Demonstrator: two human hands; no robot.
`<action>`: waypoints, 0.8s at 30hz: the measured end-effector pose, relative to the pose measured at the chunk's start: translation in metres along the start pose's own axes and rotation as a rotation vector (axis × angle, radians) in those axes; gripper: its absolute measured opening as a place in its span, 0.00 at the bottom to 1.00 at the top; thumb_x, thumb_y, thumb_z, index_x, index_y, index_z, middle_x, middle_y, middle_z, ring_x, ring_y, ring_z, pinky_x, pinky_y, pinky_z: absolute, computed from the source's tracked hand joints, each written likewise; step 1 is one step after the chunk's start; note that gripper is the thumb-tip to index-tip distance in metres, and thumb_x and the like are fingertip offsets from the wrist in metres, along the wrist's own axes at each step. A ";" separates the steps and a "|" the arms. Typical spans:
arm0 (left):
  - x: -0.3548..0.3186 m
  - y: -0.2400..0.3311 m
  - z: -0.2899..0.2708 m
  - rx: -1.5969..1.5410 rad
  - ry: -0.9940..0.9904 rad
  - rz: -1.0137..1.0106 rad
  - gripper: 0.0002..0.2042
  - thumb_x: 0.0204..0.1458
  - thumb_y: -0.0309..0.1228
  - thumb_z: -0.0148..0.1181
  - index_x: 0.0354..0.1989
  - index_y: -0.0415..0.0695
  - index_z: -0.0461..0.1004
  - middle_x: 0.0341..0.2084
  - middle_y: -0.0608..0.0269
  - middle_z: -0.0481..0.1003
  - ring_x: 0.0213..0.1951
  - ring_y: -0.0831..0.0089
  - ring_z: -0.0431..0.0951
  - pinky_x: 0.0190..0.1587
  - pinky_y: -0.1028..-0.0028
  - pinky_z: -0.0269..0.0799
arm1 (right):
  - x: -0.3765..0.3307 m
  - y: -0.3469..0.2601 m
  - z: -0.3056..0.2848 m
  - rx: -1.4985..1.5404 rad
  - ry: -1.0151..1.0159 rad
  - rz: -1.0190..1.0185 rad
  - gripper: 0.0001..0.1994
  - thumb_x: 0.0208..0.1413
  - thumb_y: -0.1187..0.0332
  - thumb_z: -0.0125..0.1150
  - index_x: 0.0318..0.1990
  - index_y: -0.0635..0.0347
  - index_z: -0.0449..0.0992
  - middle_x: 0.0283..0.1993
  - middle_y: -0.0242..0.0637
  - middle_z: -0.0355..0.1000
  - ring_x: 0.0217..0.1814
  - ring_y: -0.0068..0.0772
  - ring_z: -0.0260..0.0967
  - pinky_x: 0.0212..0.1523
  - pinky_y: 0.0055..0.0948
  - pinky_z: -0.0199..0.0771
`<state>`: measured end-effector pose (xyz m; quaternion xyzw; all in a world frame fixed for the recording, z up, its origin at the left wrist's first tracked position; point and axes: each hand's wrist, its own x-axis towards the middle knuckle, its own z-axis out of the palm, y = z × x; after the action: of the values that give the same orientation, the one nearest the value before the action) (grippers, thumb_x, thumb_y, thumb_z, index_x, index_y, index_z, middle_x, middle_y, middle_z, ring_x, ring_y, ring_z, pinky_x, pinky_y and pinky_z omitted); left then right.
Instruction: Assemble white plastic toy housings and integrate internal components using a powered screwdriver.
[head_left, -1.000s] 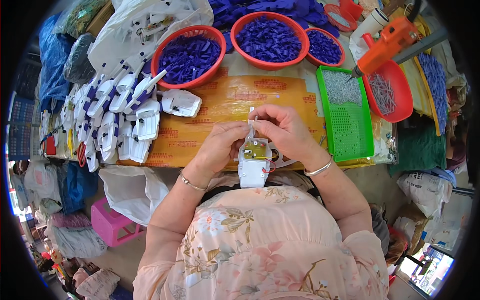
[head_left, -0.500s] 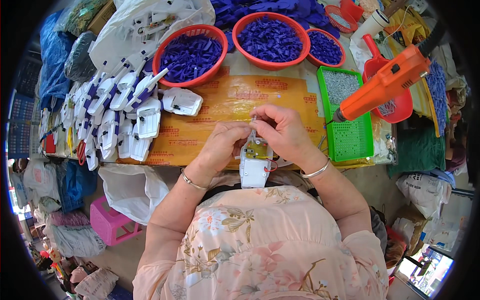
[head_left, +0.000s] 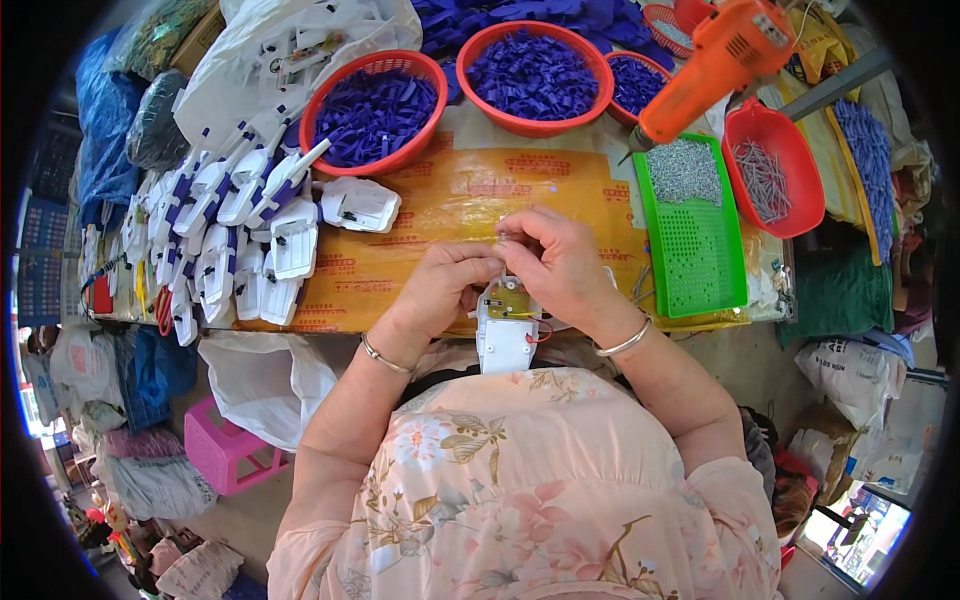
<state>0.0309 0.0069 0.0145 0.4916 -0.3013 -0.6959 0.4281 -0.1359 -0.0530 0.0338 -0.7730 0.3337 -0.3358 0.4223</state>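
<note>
Head view, looking down: a white casing (head_left: pixel 507 347) sits between your hands, at the near edge of the orange-covered table (head_left: pixel 455 195), its wide lower end close to your floral blouse (head_left: pixel 500 440). Your left hand (head_left: pixel 447 283) is closed, thumb against finger, on the narrow upper end. Your right hand (head_left: pixel 557 263) is pinched narrow just beside it, the fingertips of both hands almost meeting; whatever lies between the right fingertips is too small and covered to tell. Inside the casing are a yellowish circuit board (head_left: pixel 508 298) and, on its right side, a looping red wire (head_left: pixel 544 331).

Judging by its look, the casing should feel light and stiff, a hard plastic smooth enough to slip a little under dry fingers. The board and the thin wire seem the fragile parts, liable to snag or pull loose. The safest hold is probably along the outer side walls or the solid white lower block, clear of that loop.
</note>
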 end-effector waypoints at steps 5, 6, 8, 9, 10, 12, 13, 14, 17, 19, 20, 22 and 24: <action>0.002 0.005 -0.002 -0.066 -0.042 -0.046 0.09 0.52 0.29 0.54 0.37 0.40 0.78 0.21 0.69 0.73 0.16 0.85 0.64 0.18 0.84 0.56 | 0.002 0.005 0.001 0.116 -0.048 0.078 0.06 0.52 0.76 0.56 0.37 0.68 0.72 0.31 0.34 0.69 0.30 0.19 0.66 0.30 0.20 0.67; 0.001 0.006 0.000 -0.043 -0.042 -0.037 0.09 0.53 0.30 0.53 0.37 0.40 0.78 0.21 0.69 0.74 0.16 0.85 0.64 0.18 0.84 0.56 | 0.002 0.005 0.001 0.131 -0.055 0.073 0.06 0.52 0.76 0.56 0.37 0.68 0.72 0.31 0.34 0.69 0.31 0.19 0.66 0.30 0.20 0.67; 0.000 0.006 0.002 -0.020 -0.041 -0.026 0.10 0.53 0.30 0.53 0.37 0.39 0.78 0.21 0.68 0.74 0.17 0.85 0.64 0.18 0.84 0.56 | 0.002 0.004 0.001 0.136 -0.063 0.083 0.06 0.52 0.76 0.56 0.37 0.68 0.72 0.31 0.32 0.70 0.31 0.18 0.66 0.30 0.19 0.67; 0.000 0.006 0.002 -0.019 -0.037 -0.026 0.10 0.53 0.30 0.53 0.37 0.39 0.78 0.21 0.68 0.74 0.17 0.85 0.64 0.18 0.84 0.57 | 0.002 0.005 0.001 0.141 -0.071 0.095 0.06 0.53 0.75 0.56 0.38 0.68 0.72 0.31 0.31 0.70 0.30 0.16 0.66 0.30 0.19 0.67; 0.000 0.005 0.002 -0.017 -0.034 -0.027 0.10 0.53 0.30 0.53 0.37 0.39 0.78 0.21 0.69 0.74 0.17 0.85 0.64 0.19 0.84 0.57 | 0.002 0.006 0.001 0.141 -0.072 0.095 0.06 0.53 0.75 0.56 0.38 0.68 0.72 0.31 0.31 0.70 0.30 0.16 0.66 0.30 0.19 0.67; 0.001 0.004 0.001 -0.009 -0.035 -0.020 0.10 0.53 0.30 0.53 0.37 0.39 0.78 0.21 0.69 0.74 0.17 0.86 0.64 0.19 0.84 0.57 | 0.002 0.008 0.003 0.259 -0.078 0.201 0.06 0.53 0.75 0.55 0.38 0.67 0.72 0.30 0.28 0.70 0.29 0.14 0.65 0.30 0.18 0.68; 0.001 0.003 0.000 0.000 -0.036 -0.012 0.10 0.54 0.30 0.53 0.37 0.39 0.78 0.20 0.69 0.73 0.17 0.86 0.64 0.19 0.84 0.57 | 0.002 0.009 0.003 0.258 -0.079 0.201 0.06 0.53 0.75 0.55 0.38 0.67 0.72 0.30 0.28 0.70 0.29 0.14 0.65 0.30 0.18 0.68; 0.001 0.003 0.000 0.000 -0.036 -0.012 0.10 0.54 0.30 0.53 0.37 0.39 0.78 0.20 0.69 0.73 0.17 0.86 0.64 0.19 0.84 0.57 | 0.002 0.010 0.004 0.266 -0.080 0.204 0.06 0.53 0.75 0.55 0.38 0.67 0.72 0.30 0.27 0.70 0.29 0.13 0.65 0.30 0.17 0.68; 0.001 0.004 -0.001 0.009 -0.047 -0.006 0.11 0.54 0.30 0.52 0.37 0.39 0.78 0.20 0.69 0.73 0.17 0.86 0.64 0.19 0.85 0.57 | 0.003 0.010 0.004 0.282 -0.080 0.210 0.06 0.54 0.75 0.55 0.38 0.66 0.72 0.30 0.26 0.70 0.29 0.12 0.65 0.29 0.16 0.68; 0.000 0.006 0.001 0.038 -0.027 0.000 0.11 0.54 0.31 0.53 0.37 0.38 0.78 0.20 0.70 0.73 0.17 0.86 0.64 0.19 0.85 0.56 | 0.004 0.011 0.005 0.290 -0.078 0.213 0.05 0.54 0.76 0.55 0.38 0.66 0.72 0.30 0.26 0.70 0.29 0.12 0.65 0.29 0.16 0.68; 0.000 0.006 0.001 0.039 -0.028 -0.001 0.11 0.54 0.31 0.53 0.37 0.38 0.78 0.20 0.70 0.73 0.17 0.86 0.64 0.19 0.85 0.56 | 0.004 0.012 0.005 0.298 -0.069 0.209 0.05 0.54 0.76 0.55 0.37 0.66 0.72 0.30 0.26 0.69 0.29 0.12 0.65 0.29 0.16 0.68; 0.001 0.006 0.001 0.044 -0.028 0.003 0.11 0.55 0.31 0.53 0.37 0.38 0.78 0.20 0.70 0.73 0.17 0.87 0.63 0.19 0.85 0.56 | 0.004 0.012 0.005 0.307 -0.060 0.205 0.05 0.54 0.76 0.55 0.37 0.66 0.72 0.30 0.25 0.69 0.29 0.12 0.65 0.29 0.16 0.68; 0.000 0.008 0.002 0.030 -0.033 -0.006 0.11 0.55 0.32 0.53 0.37 0.38 0.78 0.20 0.70 0.72 0.17 0.87 0.63 0.19 0.85 0.56 | 0.005 0.010 0.004 0.405 -0.094 0.292 0.04 0.54 0.75 0.55 0.36 0.65 0.73 0.29 0.25 0.69 0.29 0.12 0.64 0.29 0.15 0.67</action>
<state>0.0310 0.0037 0.0220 0.4873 -0.3174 -0.7004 0.4137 -0.1323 -0.0595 0.0248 -0.6308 0.3478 -0.2952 0.6277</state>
